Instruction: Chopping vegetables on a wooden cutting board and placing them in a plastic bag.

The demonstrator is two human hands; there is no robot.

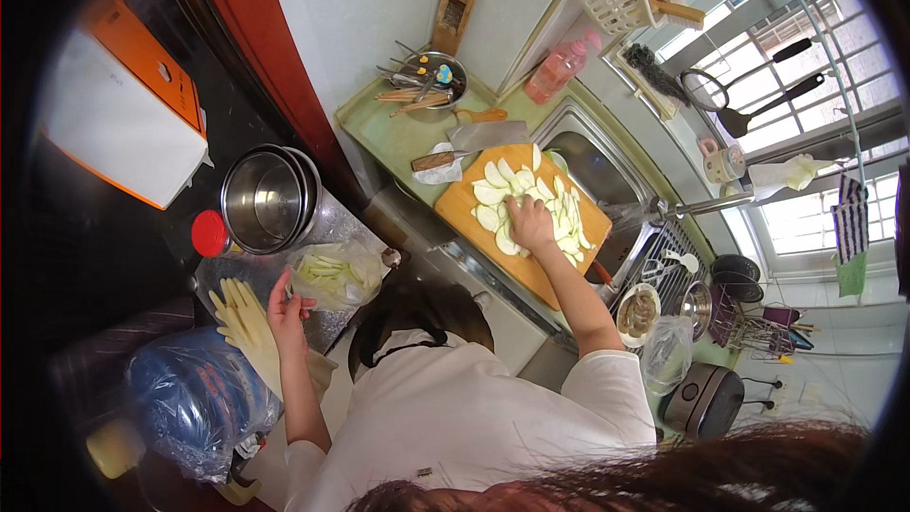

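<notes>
On a wooden cutting board (461, 203) lies a spread of pale, green-edged vegetable slices (490, 193), with narrower strips on the right. My right hand (533, 224) reaches down among them, fingertips touching the slices; whether it grips any is hidden. Off to the left, my left hand (287, 313) pinches the rim of a clear plastic bag (366, 274). Pale green strips (328, 272) lie inside that bag, which rests on a speckled stand. Behind the board a cleaver (490, 135) lies flat, its wooden handle on a crumpled white cloth (442, 172).
The sink (579, 149) adjoins the board's right side. A bowl of shrimp (638, 314) and a rice cooker (702, 398) stand farther right. Nested steel bowls (261, 199), a red-lidded jar (209, 233), rubber gloves (245, 313) and a wrapped blue water jug (192, 391) are at left.
</notes>
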